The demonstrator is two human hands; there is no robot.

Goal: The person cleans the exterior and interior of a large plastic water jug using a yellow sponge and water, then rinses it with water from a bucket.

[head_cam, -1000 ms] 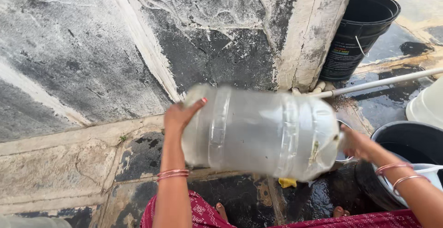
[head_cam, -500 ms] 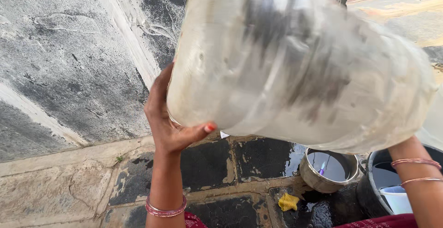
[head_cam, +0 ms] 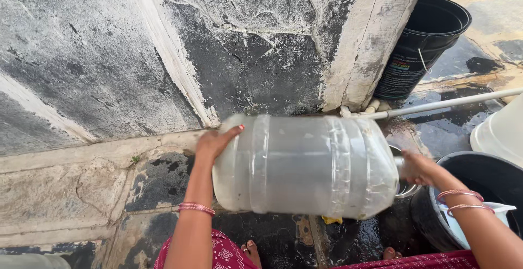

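head view looks down on a large clear plastic water jug [head_cam: 305,165] held on its side, level, between two bare hands above wet stone paving [head_cam: 163,182]. left hand [head_cam: 215,141] presses flat against the jug's base at the left end, fingers spread over the rim, with bangles at the wrist. right hand [head_cam: 419,168] is wrapped around the jug's neck at the right end, fingers curled closed on it; two bangles sit further up that forearm. the jug looks cloudy and its wall is ribbed near the shoulder.

just beyond the jug, on the far side, rises a cracked grey and white wall [head_cam: 218,56]. a white pipe [head_cam: 452,104] runs along the ground to the right from the wall's corner. a black bucket [head_cam: 427,43] stands far right by that corner. near right, under the right forearm, is a black tub [head_cam: 485,173], and a white container [head_cam: 501,133] shows at the right edge. a metal bowl [head_cam: 406,187] peeks out behind the jug's neck. a small yellow object [head_cam: 329,220] lies on the wet ground just below the jug. toes and red patterned cloth [head_cam: 223,252] show at the near edge.
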